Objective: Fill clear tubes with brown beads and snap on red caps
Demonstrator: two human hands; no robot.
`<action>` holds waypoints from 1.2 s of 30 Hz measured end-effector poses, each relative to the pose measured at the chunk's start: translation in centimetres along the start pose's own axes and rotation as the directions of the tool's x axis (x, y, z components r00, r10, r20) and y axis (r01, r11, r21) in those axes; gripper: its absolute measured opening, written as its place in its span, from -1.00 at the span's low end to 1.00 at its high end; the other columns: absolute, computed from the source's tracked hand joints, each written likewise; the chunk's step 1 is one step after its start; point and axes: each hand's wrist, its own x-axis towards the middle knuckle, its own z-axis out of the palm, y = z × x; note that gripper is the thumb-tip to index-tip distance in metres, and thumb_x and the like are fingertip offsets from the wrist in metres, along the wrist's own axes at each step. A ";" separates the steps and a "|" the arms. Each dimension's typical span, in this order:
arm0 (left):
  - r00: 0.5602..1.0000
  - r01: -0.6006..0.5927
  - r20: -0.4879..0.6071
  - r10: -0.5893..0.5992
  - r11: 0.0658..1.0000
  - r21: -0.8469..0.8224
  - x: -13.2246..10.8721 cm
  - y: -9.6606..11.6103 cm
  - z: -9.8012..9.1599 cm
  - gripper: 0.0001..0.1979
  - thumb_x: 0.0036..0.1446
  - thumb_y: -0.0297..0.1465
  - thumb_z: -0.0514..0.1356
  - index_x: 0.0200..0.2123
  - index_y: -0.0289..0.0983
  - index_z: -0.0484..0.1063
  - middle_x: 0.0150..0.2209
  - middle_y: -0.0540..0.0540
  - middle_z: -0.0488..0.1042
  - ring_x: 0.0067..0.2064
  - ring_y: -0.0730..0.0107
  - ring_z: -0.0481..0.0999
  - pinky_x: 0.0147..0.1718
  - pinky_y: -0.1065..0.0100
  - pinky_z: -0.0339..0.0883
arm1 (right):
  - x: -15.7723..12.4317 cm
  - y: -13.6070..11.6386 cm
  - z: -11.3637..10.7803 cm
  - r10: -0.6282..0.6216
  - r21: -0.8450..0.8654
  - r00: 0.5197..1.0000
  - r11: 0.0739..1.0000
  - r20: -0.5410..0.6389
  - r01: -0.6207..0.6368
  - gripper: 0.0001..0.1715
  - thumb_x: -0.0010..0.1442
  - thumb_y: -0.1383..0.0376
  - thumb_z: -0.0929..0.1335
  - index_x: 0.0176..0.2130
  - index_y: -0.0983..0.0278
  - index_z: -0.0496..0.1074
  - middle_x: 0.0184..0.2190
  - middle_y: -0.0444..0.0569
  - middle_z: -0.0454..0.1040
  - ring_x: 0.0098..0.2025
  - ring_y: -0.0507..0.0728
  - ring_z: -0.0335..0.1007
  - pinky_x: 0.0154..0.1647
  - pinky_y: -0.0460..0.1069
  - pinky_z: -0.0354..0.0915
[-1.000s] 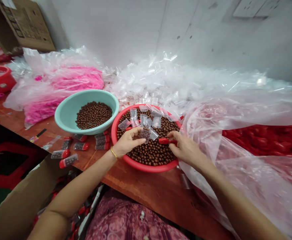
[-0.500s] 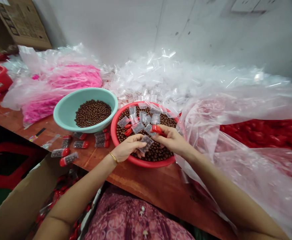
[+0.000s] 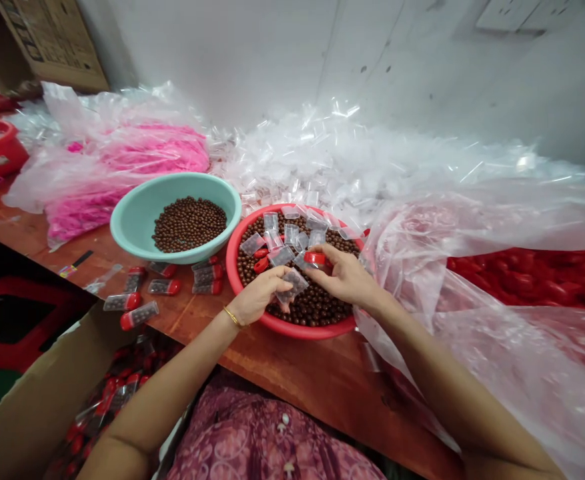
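Centrally in the head view, the red basin (image 3: pixel 233 261) stands on the reddish-brown bench (image 3: pixel 282 367), and both hands work over it. Above the basin's near left part, the left hand (image 3: pixel 256 298) grips a clear plastic tube (image 3: pixel 296 283) with dark brown balls inside. Over the basin's right part, the right hand (image 3: pixel 345 275) pinches a red cap (image 3: pixel 314 257) between thumb and fingers, near the tube but apart from it. Loose brown balls (image 3: pixel 317 311) fill the basin, with clear tubes and two red pieces (image 3: pixel 261 265) lying on them.

Just left of the basin is a teal bowl (image 3: pixel 122 230), also holding brown balls; nearer the bench edge on that side lie several filled, red-capped tubes (image 3: pixel 139 315). Behind the basin spreads a heap of clear tubes (image 3: pixel 322 153). To its right, an open plastic bag (image 3: pixel 412 230) shows red pieces; below and left, a cardboard box (image 3: pixel 37 400) holds red-capped tubes.
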 end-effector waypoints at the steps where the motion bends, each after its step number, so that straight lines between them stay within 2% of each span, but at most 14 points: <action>1: 0.999 -0.027 -0.018 0.026 1.000 -0.011 0.0 -0.1 0.0 -0.78 -0.10 -0.35 0.12 -0.34 -0.32 0.29 -0.51 0.07 0.30 -0.55 0.61 0.29 -0.56 0.50 0.27 | -0.2 -0.2 -0.3 -0.003 0.028 1.000 1.000 0.013 0.003 -0.69 0.11 0.19 0.25 -0.16 0.27 0.36 -0.33 -0.06 0.47 -0.32 0.10 0.37 -0.26 -0.03 0.24; 3: 0.996 -0.061 -0.059 0.061 0.998 0.005 -0.2 -0.2 0.2 -0.77 -0.07 -0.33 0.13 -0.31 -0.31 0.27 -0.49 0.08 0.30 -0.54 0.62 0.30 -0.54 0.50 0.29 | -0.6 -0.7 -0.6 -0.029 0.098 0.999 0.995 0.034 0.026 -0.67 0.22 0.17 0.15 -0.15 0.26 0.35 -0.25 -0.04 0.47 -0.21 0.11 0.37 -0.15 0.00 0.25; 5: 0.994 -0.064 -0.080 0.069 0.996 0.068 -0.3 -0.4 0.4 -0.75 -0.03 -0.31 0.11 -0.26 -0.29 0.24 -0.50 0.09 0.30 -0.57 0.63 0.30 -0.56 0.51 0.27 | -1.1 -1.3 -0.3 -0.038 0.099 0.999 0.994 0.018 0.036 -0.62 0.27 0.18 0.08 -0.20 0.28 0.37 -0.27 -0.01 0.46 -0.19 0.11 0.37 -0.13 0.01 0.24; 8: 0.995 -0.068 -0.063 0.079 0.984 0.163 -0.6 -0.6 0.6 -0.71 0.01 -0.26 0.10 -0.21 -0.28 0.20 -0.47 0.06 0.38 -0.61 0.62 0.32 -0.65 0.55 0.17 | -1.6 -1.7 0.5 -0.043 0.026 0.999 0.999 -0.013 0.043 -0.65 0.27 0.16 0.11 -0.25 0.29 0.35 -0.34 0.00 0.45 -0.28 0.10 0.37 -0.23 -0.01 0.27; 12: 0.990 -0.109 -0.064 0.124 0.974 0.199 -0.9 -0.6 0.7 -0.74 0.06 -0.25 0.06 -0.22 -0.29 0.20 -0.47 0.04 0.40 -0.64 0.67 0.21 -0.67 0.56 0.06 | -1.8 -1.5 0.6 -0.105 -0.022 0.993 0.994 0.057 0.107 -0.69 0.28 0.20 0.13 -0.10 0.27 0.31 -0.29 -0.02 0.47 -0.26 0.09 0.40 -0.22 -0.02 0.31; 15: 0.971 -0.157 -0.124 0.206 0.934 0.321 -0.8 -0.7 0.8 -0.76 0.02 -0.32 0.11 -0.23 -0.29 0.24 -0.47 0.06 0.35 -0.55 0.63 0.24 -0.55 0.53 0.16 | -1.9 -1.3 0.3 -0.247 -0.168 0.964 0.951 0.093 0.260 -0.63 0.28 0.29 0.12 0.05 0.27 0.24 -0.21 0.02 0.46 -0.19 0.11 0.41 -0.17 0.00 0.33; 17: 0.944 -0.197 -0.158 0.291 0.876 0.440 -0.7 -0.9 0.9 -0.74 -0.05 -0.38 0.18 -0.23 -0.30 0.27 -0.39 0.04 0.37 -0.41 0.55 0.33 -0.38 0.47 0.25 | -2.3 -1.4 0.4 -0.330 -0.320 0.940 0.885 0.083 0.338 -0.56 0.27 0.34 0.12 0.12 0.32 0.18 -0.24 0.06 0.44 -0.24 0.12 0.41 -0.24 -0.01 0.36; 19: 0.923 -0.207 -0.175 0.343 0.826 0.525 -0.4 -1.2 1.0 -0.74 -0.09 -0.43 0.20 -0.26 -0.30 0.29 -0.36 0.02 0.38 -0.32 0.48 0.34 -0.28 0.43 0.25 | -2.7 -1.6 0.8 -0.369 -0.485 0.927 0.800 0.064 0.352 -0.52 0.23 0.40 0.12 0.14 0.36 0.15 -0.30 0.07 0.42 -0.31 0.12 0.39 -0.39 -0.03 0.35; 22: 0.915 -0.184 -0.202 0.349 0.807 0.561 -0.2 -1.7 1.0 -0.80 -0.09 -0.44 0.18 -0.31 -0.30 0.29 -0.40 0.04 0.35 -0.35 0.49 0.32 -0.32 0.44 0.24 | -3.4 -1.6 1.8 -0.427 -0.625 0.904 0.706 0.000 0.333 -0.46 0.20 0.45 0.12 0.17 0.36 0.11 -0.35 0.06 0.39 -0.38 0.11 0.35 -0.49 -0.06 0.30; 25: 0.910 -0.176 -0.224 0.350 0.813 0.555 -0.2 -2.0 1.0 -0.85 -0.10 -0.45 0.17 -0.38 -0.30 0.27 -0.46 0.08 0.30 -0.41 0.53 0.28 -0.39 0.48 0.20 | -3.6 -1.3 2.7 -0.512 -0.568 0.858 0.714 -0.024 0.410 -0.42 0.21 0.44 0.12 0.21 0.38 0.01 -0.36 0.05 0.39 -0.42 0.09 0.33 -0.49 -0.06 0.31; 28: 0.907 -0.144 -0.248 0.340 0.804 0.576 -0.2 -1.8 1.1 -0.87 -0.14 -0.47 0.17 -0.46 -0.30 0.24 -0.52 0.11 0.25 -0.46 0.57 0.22 -0.46 0.51 0.15 | -3.6 -1.2 2.8 -0.543 -0.486 0.839 0.742 -0.032 0.462 -0.46 0.23 0.43 0.12 0.19 0.44 0.04 -0.38 0.05 0.41 -0.45 0.08 0.35 -0.49 -0.06 0.32; 31: 0.914 -0.122 -0.237 0.328 0.783 0.610 -0.1 -1.6 1.4 -0.88 -0.18 -0.48 0.15 -0.49 -0.30 0.24 -0.55 0.12 0.23 -0.48 0.57 0.20 -0.49 0.51 0.11 | -3.5 -1.6 1.9 -0.537 -0.361 0.842 0.796 -0.053 0.485 -0.56 0.25 0.39 0.14 0.11 0.44 0.18 -0.41 0.03 0.44 -0.46 0.05 0.37 -0.47 -0.08 0.31; 33: 0.923 -0.156 -0.187 0.337 0.771 0.617 -0.1 -1.4 1.7 -0.88 -0.19 -0.47 0.15 -0.48 -0.30 0.26 -0.54 0.11 0.24 -0.48 0.57 0.21 -0.49 0.51 0.11 | -3.1 -2.0 1.1 -0.517 -0.275 0.851 0.834 -0.090 0.478 -0.67 0.26 0.35 0.15 -0.03 0.38 0.34 -0.47 -0.03 0.45 -0.49 0.02 0.37 -0.49 -0.11 0.27; 36: 0.931 -0.192 -0.118 0.346 0.738 0.647 -0.4 -1.2 2.0 -0.89 -0.20 -0.46 0.15 -0.50 -0.29 0.26 -0.56 0.11 0.24 -0.50 0.57 0.20 -0.51 0.51 0.10 | -2.0 -2.6 0.8 -0.398 -0.159 0.893 0.915 -0.211 0.371 -0.63 0.29 0.21 0.13 -0.26 0.30 0.44 -0.55 -0.08 0.43 -0.52 0.01 0.36 -0.48 -0.10 0.25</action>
